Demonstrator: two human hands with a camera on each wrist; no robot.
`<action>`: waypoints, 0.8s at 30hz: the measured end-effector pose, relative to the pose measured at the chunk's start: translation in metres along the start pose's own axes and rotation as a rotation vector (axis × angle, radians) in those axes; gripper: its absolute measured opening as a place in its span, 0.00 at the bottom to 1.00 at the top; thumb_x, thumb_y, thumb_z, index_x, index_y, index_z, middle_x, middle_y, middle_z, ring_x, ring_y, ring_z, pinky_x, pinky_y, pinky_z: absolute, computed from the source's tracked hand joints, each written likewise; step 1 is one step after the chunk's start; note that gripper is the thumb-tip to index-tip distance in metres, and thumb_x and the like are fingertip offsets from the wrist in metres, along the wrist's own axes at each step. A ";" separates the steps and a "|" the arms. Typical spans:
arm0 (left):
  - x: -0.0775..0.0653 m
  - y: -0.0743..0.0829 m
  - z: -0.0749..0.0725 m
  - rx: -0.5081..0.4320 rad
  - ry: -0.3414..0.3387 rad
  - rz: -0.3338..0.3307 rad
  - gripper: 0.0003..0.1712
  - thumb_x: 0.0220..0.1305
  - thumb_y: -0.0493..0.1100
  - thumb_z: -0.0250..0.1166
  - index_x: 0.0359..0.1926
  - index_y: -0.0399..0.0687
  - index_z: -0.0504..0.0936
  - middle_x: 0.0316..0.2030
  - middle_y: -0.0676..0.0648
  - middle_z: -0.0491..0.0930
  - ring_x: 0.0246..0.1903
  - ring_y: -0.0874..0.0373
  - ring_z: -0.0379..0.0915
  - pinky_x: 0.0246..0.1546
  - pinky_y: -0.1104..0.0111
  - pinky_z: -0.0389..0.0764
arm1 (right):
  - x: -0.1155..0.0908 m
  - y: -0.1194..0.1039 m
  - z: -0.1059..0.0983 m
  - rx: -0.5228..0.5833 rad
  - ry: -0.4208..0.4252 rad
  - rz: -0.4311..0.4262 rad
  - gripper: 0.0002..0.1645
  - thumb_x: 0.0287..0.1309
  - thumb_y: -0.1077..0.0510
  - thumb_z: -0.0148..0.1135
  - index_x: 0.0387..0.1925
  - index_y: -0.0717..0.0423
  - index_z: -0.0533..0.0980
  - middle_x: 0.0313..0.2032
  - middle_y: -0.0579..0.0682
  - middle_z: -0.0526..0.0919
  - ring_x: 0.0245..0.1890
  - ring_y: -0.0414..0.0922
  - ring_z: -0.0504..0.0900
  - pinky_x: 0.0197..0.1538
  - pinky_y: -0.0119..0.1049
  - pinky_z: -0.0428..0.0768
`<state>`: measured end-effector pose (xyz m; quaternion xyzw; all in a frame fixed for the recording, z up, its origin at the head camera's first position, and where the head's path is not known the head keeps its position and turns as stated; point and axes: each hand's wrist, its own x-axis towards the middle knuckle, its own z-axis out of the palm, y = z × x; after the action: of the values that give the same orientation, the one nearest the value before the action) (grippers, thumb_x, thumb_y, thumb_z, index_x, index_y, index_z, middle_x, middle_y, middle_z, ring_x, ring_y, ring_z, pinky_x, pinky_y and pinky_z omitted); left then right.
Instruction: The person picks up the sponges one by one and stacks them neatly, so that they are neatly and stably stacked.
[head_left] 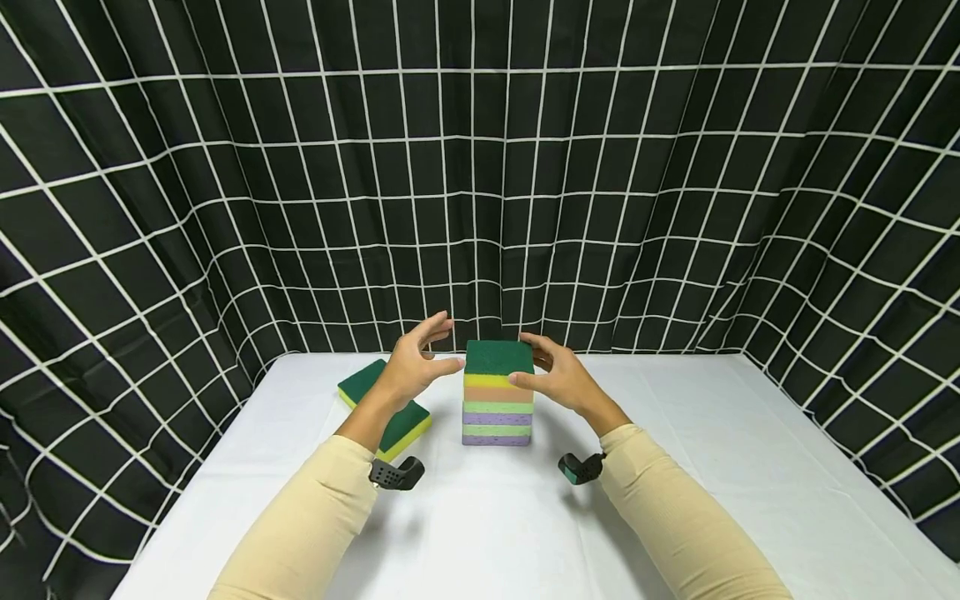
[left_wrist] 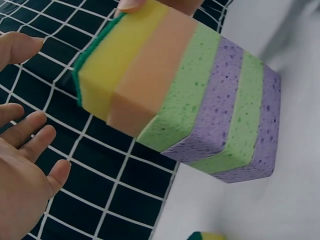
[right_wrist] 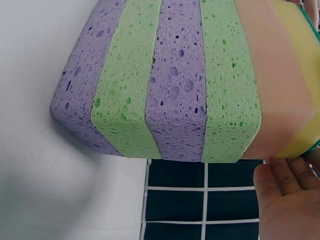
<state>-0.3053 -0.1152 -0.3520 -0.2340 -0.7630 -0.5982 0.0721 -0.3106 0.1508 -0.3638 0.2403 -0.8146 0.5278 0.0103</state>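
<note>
A stack of sponges (head_left: 497,417) stands upright on the table: purple and green porous layers below, then an orange sponge (left_wrist: 145,85), and a yellow sponge with a green scouring top (head_left: 498,358) uppermost. My right hand (head_left: 566,379) pinches that top sponge by its right end, thumb on the near face and fingers around the far side. Left of the stack, my left hand (head_left: 414,367) holds nothing, its fingers spread and apart from the sponges. Beneath the left wrist lies more green-and-yellow sponge (head_left: 405,425); the arm hides its middle, so I cannot tell whether it is one or two.
A white cloth (head_left: 637,517) covers the table. Black curtains with a white grid (head_left: 480,167) hang behind it and at both sides. A dark wrist camera (head_left: 397,473) sits below each hand.
</note>
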 end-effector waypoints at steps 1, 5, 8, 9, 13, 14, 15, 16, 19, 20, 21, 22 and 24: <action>-0.001 0.001 -0.002 -0.003 0.011 0.004 0.47 0.54 0.37 0.70 0.72 0.42 0.59 0.65 0.45 0.66 0.64 0.51 0.60 0.60 0.46 0.59 | -0.002 -0.005 0.000 -0.006 -0.003 0.005 0.47 0.55 0.58 0.71 0.71 0.62 0.58 0.67 0.62 0.61 0.64 0.60 0.64 0.63 0.52 0.64; -0.006 0.005 -0.006 -0.008 0.045 0.035 0.46 0.54 0.39 0.71 0.72 0.44 0.60 0.65 0.46 0.67 0.64 0.53 0.60 0.59 0.47 0.60 | -0.008 -0.020 0.001 -0.016 -0.011 0.006 0.46 0.56 0.59 0.70 0.70 0.64 0.58 0.67 0.63 0.62 0.64 0.60 0.64 0.63 0.53 0.64; -0.010 0.005 -0.009 -0.010 0.065 0.068 0.46 0.53 0.39 0.72 0.71 0.45 0.61 0.64 0.47 0.68 0.63 0.54 0.61 0.58 0.47 0.62 | -0.008 -0.020 0.001 -0.018 -0.010 0.007 0.46 0.56 0.59 0.70 0.70 0.64 0.58 0.67 0.63 0.61 0.65 0.60 0.63 0.63 0.52 0.64; -0.012 0.005 -0.010 -0.011 0.073 0.080 0.46 0.54 0.39 0.72 0.71 0.45 0.61 0.64 0.47 0.68 0.63 0.54 0.61 0.58 0.47 0.62 | -0.008 -0.020 0.001 -0.021 -0.009 0.007 0.46 0.56 0.59 0.70 0.70 0.64 0.58 0.67 0.63 0.61 0.65 0.60 0.63 0.63 0.52 0.64; -0.018 0.007 -0.015 -0.015 0.101 0.123 0.44 0.54 0.37 0.72 0.71 0.43 0.62 0.63 0.46 0.68 0.63 0.52 0.62 0.58 0.48 0.63 | -0.001 -0.003 0.000 -0.022 -0.001 0.015 0.47 0.55 0.58 0.71 0.71 0.62 0.57 0.68 0.62 0.61 0.66 0.60 0.62 0.64 0.52 0.63; -0.020 0.008 -0.016 -0.016 0.109 0.132 0.44 0.55 0.37 0.72 0.70 0.43 0.62 0.63 0.46 0.68 0.63 0.52 0.62 0.58 0.48 0.63 | 0.001 0.002 0.001 -0.019 0.000 0.015 0.47 0.55 0.58 0.71 0.71 0.61 0.57 0.68 0.62 0.60 0.66 0.60 0.62 0.64 0.52 0.63; -0.022 0.009 -0.018 -0.014 0.121 0.141 0.43 0.55 0.37 0.72 0.70 0.43 0.62 0.62 0.45 0.68 0.62 0.52 0.62 0.58 0.48 0.63 | 0.003 0.007 0.000 -0.016 0.001 0.014 0.48 0.55 0.57 0.71 0.71 0.60 0.57 0.68 0.61 0.60 0.66 0.60 0.62 0.64 0.52 0.63; -0.024 0.009 -0.020 -0.008 0.132 0.149 0.43 0.55 0.37 0.72 0.70 0.42 0.63 0.62 0.45 0.69 0.62 0.52 0.62 0.58 0.48 0.63 | 0.005 0.012 0.000 -0.013 0.001 0.016 0.48 0.54 0.56 0.72 0.72 0.59 0.57 0.68 0.60 0.60 0.66 0.59 0.62 0.64 0.52 0.62; -0.030 0.011 -0.027 0.005 0.176 0.172 0.42 0.55 0.34 0.72 0.69 0.41 0.63 0.62 0.44 0.69 0.62 0.50 0.63 0.57 0.47 0.64 | 0.006 0.016 0.001 -0.008 -0.001 0.012 0.49 0.54 0.54 0.72 0.72 0.56 0.58 0.68 0.59 0.61 0.66 0.58 0.62 0.64 0.51 0.63; -0.033 0.012 -0.029 0.014 0.190 0.178 0.42 0.55 0.34 0.71 0.69 0.41 0.63 0.62 0.43 0.69 0.62 0.50 0.63 0.57 0.47 0.64 | 0.006 0.017 0.000 -0.010 0.000 0.009 0.49 0.53 0.53 0.73 0.72 0.55 0.58 0.68 0.58 0.61 0.66 0.57 0.63 0.64 0.51 0.63; -0.035 0.013 -0.032 0.020 0.203 0.183 0.42 0.55 0.32 0.71 0.69 0.39 0.62 0.62 0.41 0.69 0.62 0.48 0.62 0.58 0.46 0.63 | 0.006 0.017 0.000 -0.013 0.001 0.006 0.49 0.53 0.53 0.73 0.72 0.55 0.58 0.68 0.58 0.61 0.66 0.57 0.63 0.64 0.51 0.63; -0.037 0.014 -0.034 0.022 0.216 0.187 0.42 0.55 0.31 0.70 0.69 0.38 0.62 0.62 0.40 0.68 0.63 0.46 0.62 0.58 0.46 0.63 | 0.006 0.017 0.000 -0.017 0.003 0.005 0.49 0.53 0.52 0.73 0.71 0.55 0.59 0.68 0.58 0.62 0.66 0.57 0.63 0.64 0.51 0.64; -0.044 0.018 -0.038 0.030 0.246 0.188 0.42 0.55 0.29 0.69 0.69 0.35 0.61 0.62 0.36 0.68 0.62 0.42 0.62 0.57 0.45 0.63 | 0.006 0.017 0.000 -0.022 0.006 0.001 0.49 0.52 0.51 0.73 0.71 0.55 0.59 0.67 0.58 0.63 0.65 0.57 0.64 0.64 0.51 0.64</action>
<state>-0.2647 -0.1596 -0.3426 -0.2282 -0.7320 -0.6015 0.2240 -0.3223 0.1536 -0.3767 0.2383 -0.8203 0.5197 0.0152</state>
